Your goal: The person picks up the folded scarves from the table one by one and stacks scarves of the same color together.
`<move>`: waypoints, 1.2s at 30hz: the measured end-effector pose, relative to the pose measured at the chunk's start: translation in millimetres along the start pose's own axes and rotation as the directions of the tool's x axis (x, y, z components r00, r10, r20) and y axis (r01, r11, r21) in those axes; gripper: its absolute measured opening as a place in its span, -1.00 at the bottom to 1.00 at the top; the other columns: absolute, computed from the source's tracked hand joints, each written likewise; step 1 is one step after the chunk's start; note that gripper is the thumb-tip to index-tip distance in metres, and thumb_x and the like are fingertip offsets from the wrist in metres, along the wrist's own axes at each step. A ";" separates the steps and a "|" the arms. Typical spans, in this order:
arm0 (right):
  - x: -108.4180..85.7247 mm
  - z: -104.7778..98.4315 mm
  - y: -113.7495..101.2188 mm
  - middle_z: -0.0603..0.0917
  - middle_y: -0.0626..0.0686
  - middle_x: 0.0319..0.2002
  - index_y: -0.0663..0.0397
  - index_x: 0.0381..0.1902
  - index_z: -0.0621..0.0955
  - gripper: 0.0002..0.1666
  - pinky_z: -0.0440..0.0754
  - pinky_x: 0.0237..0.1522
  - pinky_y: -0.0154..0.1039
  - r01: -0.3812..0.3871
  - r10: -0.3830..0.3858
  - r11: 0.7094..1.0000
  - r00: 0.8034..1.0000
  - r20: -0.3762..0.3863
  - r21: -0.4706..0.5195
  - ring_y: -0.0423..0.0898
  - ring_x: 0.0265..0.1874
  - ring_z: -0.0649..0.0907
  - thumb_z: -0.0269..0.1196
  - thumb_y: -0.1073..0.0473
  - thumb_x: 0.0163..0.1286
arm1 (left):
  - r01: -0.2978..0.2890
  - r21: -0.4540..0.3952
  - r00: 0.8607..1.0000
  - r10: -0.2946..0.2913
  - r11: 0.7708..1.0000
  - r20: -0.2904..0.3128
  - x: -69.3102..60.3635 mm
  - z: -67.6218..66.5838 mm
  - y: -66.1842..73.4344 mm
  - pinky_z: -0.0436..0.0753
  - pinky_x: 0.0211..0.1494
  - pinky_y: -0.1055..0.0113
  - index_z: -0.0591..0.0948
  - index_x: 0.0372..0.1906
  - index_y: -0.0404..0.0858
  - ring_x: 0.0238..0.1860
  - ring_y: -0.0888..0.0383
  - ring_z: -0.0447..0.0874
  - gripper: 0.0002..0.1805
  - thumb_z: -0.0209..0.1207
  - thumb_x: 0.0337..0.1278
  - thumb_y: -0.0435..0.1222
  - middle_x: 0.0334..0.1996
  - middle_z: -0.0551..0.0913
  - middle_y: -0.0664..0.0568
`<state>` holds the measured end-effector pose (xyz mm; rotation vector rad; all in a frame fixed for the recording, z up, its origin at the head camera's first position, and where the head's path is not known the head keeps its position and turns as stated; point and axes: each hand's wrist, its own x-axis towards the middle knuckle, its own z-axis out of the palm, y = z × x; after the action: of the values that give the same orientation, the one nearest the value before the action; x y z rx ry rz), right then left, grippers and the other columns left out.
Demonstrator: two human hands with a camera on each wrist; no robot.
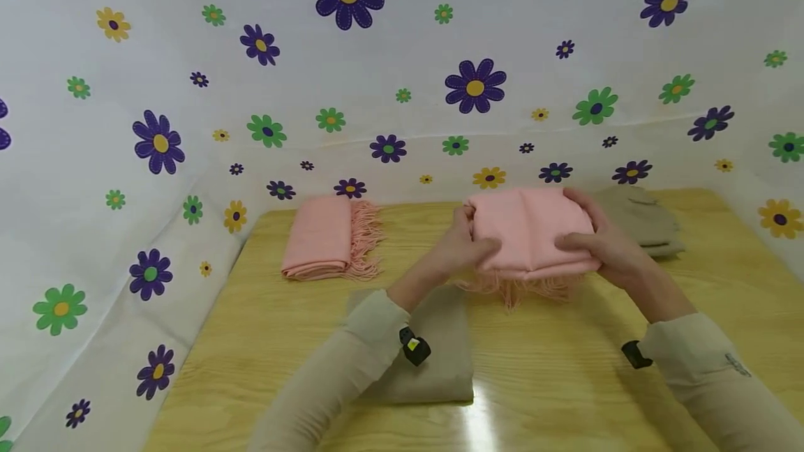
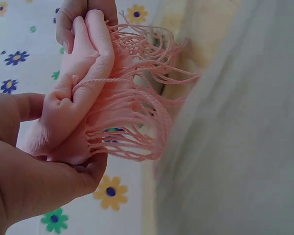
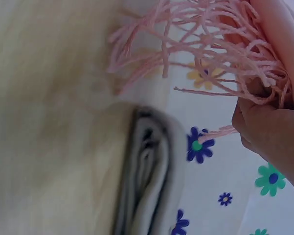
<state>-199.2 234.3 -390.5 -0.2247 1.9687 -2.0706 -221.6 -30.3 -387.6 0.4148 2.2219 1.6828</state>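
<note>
A folded pink scarf (image 1: 530,232) is held up above the table between both hands, its fringe (image 2: 132,112) hanging from the lower edge. My left hand (image 1: 467,243) grips its left side, thumb on the near face and fingers behind. On the opposite side my right hand (image 1: 606,243) grips it the same way. The right wrist view shows the right hand (image 3: 271,122) beside the fringe, with much of the scarf out of frame. In the left wrist view the left hand (image 2: 44,161) pinches the folded end.
Another folded pink scarf (image 1: 320,236) lies at the table's back left, fringe to the right. A grey-beige folded cloth (image 1: 440,361) lies near the front, partly under the left forearm. A similar folded cloth (image 1: 647,222) is behind the right hand. Flower-printed sheeting (image 1: 389,75) borders the wooden table (image 1: 251,354).
</note>
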 end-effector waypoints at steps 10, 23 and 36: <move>-46.7 -16.3 27.4 -0.06 0.36 0.47 -0.07 0.60 -0.26 0.16 0.62 0.00 -0.25 -0.142 0.147 0.987 0.986 0.079 -0.070 -0.14 0.13 0.44 0.26 0.30 0.36 | 0.095 0.142 0.994 -0.103 0.985 0.047 -18.9 37.8 -11.3 0.48 0.22 0.21 0.08 0.38 -0.43 0.09 0.05 0.46 -0.18 0.26 0.13 -0.28 0.16 0.38 -0.30; -79.9 -4.0 50.0 0.13 0.44 0.37 0.16 0.55 -0.08 0.15 0.53 0.04 -0.17 -0.129 0.196 0.926 0.968 0.160 -0.355 0.19 0.20 0.41 0.40 0.19 0.25 | 0.114 0.294 0.970 -0.171 0.949 0.175 -70.9 44.9 -16.3 0.34 -0.65 0.41 -0.15 0.53 -0.22 -0.71 0.20 0.36 0.02 0.18 0.03 -0.44 -0.65 0.42 0.01; -80.9 -6.8 51.8 0.17 0.44 0.43 0.29 0.54 -0.02 0.20 0.38 0.19 0.15 0.028 0.132 0.759 0.971 0.197 -0.651 0.31 0.35 0.29 0.43 -0.03 0.23 | -0.017 0.544 0.943 -0.167 0.839 0.287 -64.3 46.3 -23.9 0.27 -0.67 0.43 0.04 0.56 -0.18 -0.78 0.27 0.24 -0.12 0.19 0.20 -0.36 -0.77 0.28 0.15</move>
<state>-119.7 263.4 -436.3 -0.5141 2.4240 -1.1669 -144.7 -23.0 -417.2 0.6712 2.3823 0.8330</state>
